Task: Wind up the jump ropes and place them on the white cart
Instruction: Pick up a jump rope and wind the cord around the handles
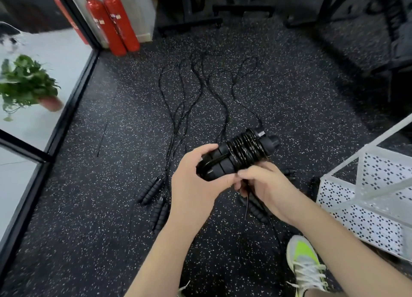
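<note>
Underfoot, most of the frame is filled by a black speckled rubber floor (93, 207). At the right edge, a white perforated cart (365, 209) is seen, with nothing visible on the part in view. Glass panels in black frames run down the left side, and behind them a potted green plant (26, 82) is visible at the upper left. 2 red fire extinguishers (113, 22) are propped against the wall at the top left.

Several unwound black jump ropes (189, 100) are spread across the floor in the centre, their ribbed handles (151, 191) lying below and left of the hands. A white and neon-yellow sneaker (305, 263) is seen at the bottom right.

Just above frame centre, a wound jump rope (240, 150) is held in the air, its cord coiled around the paired handles. One end of the bundle is clasped by the left hand (194, 185). The cord beneath the bundle is pinched by the right hand (265, 185).
</note>
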Demonstrator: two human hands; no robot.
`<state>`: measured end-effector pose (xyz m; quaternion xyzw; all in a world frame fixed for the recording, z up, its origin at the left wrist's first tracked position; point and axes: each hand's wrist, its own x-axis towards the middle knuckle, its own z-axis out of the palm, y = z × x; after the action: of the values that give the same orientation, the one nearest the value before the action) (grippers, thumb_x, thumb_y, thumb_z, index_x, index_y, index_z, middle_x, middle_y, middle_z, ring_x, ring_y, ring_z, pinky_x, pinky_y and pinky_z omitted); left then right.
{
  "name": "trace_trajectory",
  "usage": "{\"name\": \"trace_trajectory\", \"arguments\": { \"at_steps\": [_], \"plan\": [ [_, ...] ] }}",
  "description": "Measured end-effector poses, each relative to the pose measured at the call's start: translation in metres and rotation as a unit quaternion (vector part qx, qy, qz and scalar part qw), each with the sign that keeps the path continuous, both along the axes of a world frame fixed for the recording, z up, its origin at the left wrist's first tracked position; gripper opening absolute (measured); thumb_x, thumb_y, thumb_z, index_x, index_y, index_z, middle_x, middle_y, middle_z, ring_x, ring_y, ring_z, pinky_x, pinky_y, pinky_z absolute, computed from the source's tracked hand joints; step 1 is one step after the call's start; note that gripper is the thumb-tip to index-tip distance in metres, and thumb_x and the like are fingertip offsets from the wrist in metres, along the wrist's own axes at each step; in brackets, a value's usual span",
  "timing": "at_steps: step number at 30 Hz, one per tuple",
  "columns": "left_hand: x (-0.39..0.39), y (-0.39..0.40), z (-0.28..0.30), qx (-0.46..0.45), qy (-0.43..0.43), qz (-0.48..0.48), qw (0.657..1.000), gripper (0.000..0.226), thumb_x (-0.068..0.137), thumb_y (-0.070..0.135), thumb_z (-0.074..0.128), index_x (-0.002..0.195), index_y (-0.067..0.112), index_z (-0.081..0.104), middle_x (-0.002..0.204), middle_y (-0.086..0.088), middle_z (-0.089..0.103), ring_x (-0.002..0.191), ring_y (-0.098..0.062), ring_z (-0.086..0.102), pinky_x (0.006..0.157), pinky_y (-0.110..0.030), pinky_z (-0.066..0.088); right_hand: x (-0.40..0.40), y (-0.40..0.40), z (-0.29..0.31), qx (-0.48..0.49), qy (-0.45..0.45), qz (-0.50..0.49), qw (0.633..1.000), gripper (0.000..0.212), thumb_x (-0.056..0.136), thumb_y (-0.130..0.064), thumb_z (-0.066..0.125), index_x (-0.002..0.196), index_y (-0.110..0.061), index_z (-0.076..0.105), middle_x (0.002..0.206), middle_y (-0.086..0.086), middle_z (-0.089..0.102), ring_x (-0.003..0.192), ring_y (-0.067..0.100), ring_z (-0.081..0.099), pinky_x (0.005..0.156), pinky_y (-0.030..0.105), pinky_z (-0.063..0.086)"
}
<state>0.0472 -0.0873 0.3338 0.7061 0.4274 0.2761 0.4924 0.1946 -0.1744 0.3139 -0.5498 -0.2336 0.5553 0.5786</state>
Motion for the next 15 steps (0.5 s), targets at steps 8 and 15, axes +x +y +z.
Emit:
{"name": "trace_trajectory", "arguments": {
  "at_steps": [8, 15],
  "plan": [
    [0.010, 0.004, 0.012, -0.050, -0.056, 0.021, 0.997, 0.067, 0.061, 0.026, 0.096, 0.118, 0.049, 0.067, 0.118, 0.020, 0.071, 0.108, -0.002, 0.068, 0.097, -0.038, 0.057, -0.015, 0.012, 0.020, 0.047, 0.055, -0.065, 0.995, 0.050, 0.075, -0.042, 0.083, 0.104, -0.005, 0.064, 0.091, 0.006, 0.069, 0.080, 0.019, 0.056, 0.067, 0.037, 0.040],
    [0.009, 0.009, 0.016, -0.078, -0.068, 0.008, 0.995, 0.057, 0.071, 0.022, 0.094, 0.117, 0.045, 0.069, 0.111, 0.021, 0.074, 0.103, 0.000, 0.070, 0.091, -0.027, 0.056, -0.010, 0.011, 0.028, -0.001, -0.040, -0.037, 0.999, 0.050, 0.084, -0.058, 0.075, 0.080, -0.012, 0.056, 0.064, 0.001, 0.050, 0.058, 0.014, 0.042, 0.056, 0.025, 0.036]
  ]
}}
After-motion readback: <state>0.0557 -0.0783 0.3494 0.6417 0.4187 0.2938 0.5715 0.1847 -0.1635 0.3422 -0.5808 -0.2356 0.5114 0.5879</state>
